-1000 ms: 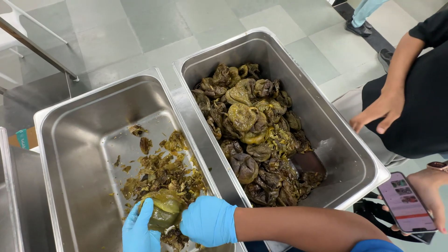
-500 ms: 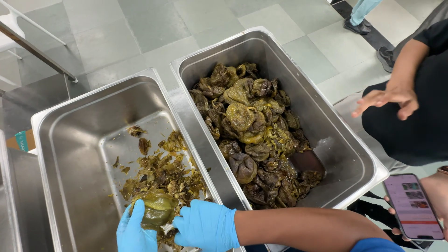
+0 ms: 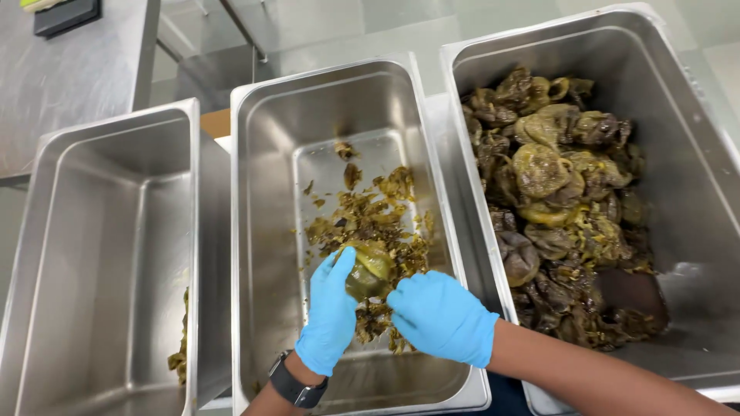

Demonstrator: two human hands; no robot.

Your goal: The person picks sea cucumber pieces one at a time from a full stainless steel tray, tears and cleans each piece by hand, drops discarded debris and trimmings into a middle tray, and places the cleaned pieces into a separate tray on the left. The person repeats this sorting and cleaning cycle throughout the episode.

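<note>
Right now both gloved hands work mid-pan: left hand (image 3: 331, 312) cupped round a greenish soft lump (image 3: 368, 268), right hand (image 3: 441, 316) curled shut beside it, over scraps in the middle steel pan (image 3: 262, 231). Peeling/cleaning step, I'd say; next calls for firm grip w/ slippery skin.

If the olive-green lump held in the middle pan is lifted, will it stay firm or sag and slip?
The olive-green lump looks glossy, so probably slippery against the gloved left hand. Torn scraps around it suggest it is soft and tears easily. It likely sags rather than rolls.
</note>
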